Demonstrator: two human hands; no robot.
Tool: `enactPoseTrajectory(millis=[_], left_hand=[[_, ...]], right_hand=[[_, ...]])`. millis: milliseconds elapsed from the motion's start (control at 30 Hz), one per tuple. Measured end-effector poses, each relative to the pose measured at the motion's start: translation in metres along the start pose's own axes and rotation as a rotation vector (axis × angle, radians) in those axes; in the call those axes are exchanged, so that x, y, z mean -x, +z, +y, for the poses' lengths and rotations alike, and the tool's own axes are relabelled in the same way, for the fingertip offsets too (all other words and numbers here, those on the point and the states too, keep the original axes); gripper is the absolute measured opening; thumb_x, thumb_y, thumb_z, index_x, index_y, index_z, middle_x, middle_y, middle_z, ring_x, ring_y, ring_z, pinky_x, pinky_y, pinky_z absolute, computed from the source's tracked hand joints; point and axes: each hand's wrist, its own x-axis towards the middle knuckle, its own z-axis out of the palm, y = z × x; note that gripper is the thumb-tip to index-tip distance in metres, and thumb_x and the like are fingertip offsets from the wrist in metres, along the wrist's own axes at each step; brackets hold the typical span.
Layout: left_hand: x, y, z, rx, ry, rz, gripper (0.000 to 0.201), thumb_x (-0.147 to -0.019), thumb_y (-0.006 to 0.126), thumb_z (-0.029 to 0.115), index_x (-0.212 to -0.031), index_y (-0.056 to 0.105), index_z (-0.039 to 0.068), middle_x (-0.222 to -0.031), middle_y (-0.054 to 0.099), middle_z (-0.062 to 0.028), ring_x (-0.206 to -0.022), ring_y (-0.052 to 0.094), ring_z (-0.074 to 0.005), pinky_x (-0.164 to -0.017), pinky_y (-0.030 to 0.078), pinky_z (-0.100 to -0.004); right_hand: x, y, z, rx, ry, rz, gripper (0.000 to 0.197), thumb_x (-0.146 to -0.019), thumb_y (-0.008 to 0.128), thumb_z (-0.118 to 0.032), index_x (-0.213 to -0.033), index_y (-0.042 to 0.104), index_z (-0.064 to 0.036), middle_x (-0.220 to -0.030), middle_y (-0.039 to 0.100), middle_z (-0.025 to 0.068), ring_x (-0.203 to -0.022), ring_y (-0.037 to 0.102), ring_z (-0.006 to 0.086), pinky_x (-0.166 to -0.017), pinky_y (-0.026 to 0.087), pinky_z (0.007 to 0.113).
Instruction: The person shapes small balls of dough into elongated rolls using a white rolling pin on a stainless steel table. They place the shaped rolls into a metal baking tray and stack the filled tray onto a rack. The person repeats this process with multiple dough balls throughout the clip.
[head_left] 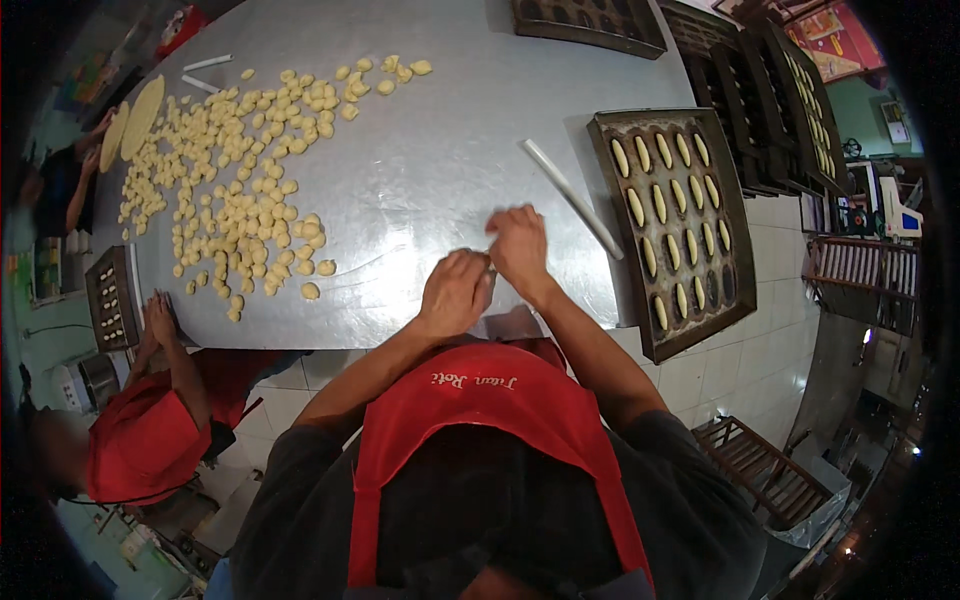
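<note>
My left hand [455, 293] and my right hand [519, 250] are close together over the near edge of the steel table [420, 170]. The fingers of both are curled in, and whatever lies between them is hidden. Just right of my right hand lies a white rod [572, 198], slanted across the tabletop. Beyond it, a dark metal tray [705, 334] holds rows of slim pale dough pieces [673, 252] in oval hollows; a few hollows at its near right are bare. Many small yellow dough balls [265, 215] are scattered to the left.
A co-worker in red [150, 430] rests a hand at the table's near left edge, by a small tray [112, 300]. Another person's hands [92, 155] are near flat yellow ovals [143, 118]. More trays [590, 22] stand at the far right, some stacked [770, 110].
</note>
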Motion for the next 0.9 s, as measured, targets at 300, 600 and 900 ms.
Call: enactPoseTrajectory(millis=[300, 600, 900], left_hand=[[-0.078, -0.109, -0.191, -0.183, -0.225, 0.355, 0.033, -0.099, 0.072, 0.016, -0.127, 0.071, -0.001, -0.119, 0.071, -0.0251, -0.114, 0.067, -0.0460, -0.102, 0.053, -0.0538], [-0.174, -0.137, -0.249, -0.107, -0.382, 0.402, 0.033, -0.097, 0.083, 0.023, -0.115, 0.072, -0.002, -0.097, 0.077, -0.0180, -0.093, 0.074, -0.0378, -0.088, 0.060, -0.0470], [-0.072, -0.068, -0.121, 0.595, -0.384, 0.222, 0.017, -0.108, 0.078, 0.014, -0.116, 0.070, 0.002, -0.102, 0.074, -0.0027, -0.095, 0.068, -0.0117, -0.089, 0.053, -0.0277]], right_hand=[[0.065, 0.037, -0.035, 0.210, -0.039, -0.071, 0.094, -0.106, 0.066, -0.053, -0.172, 0.032, 0.0039, -0.179, 0.024, 0.0350, -0.166, 0.023, 0.0542, -0.131, 0.017, 0.076], [0.011, 0.015, -0.033, -0.136, -0.140, 0.087, 0.060, -0.094, 0.084, -0.032, -0.140, 0.062, -0.0004, -0.139, 0.062, 0.0219, -0.128, 0.056, 0.0404, -0.108, 0.046, 0.052], [0.077, -0.020, 0.013, -0.138, 0.024, 0.305, 0.026, -0.091, 0.086, -0.011, -0.116, 0.081, -0.0092, -0.114, 0.077, 0.0071, -0.113, 0.072, 0.0304, -0.102, 0.055, 0.044]])
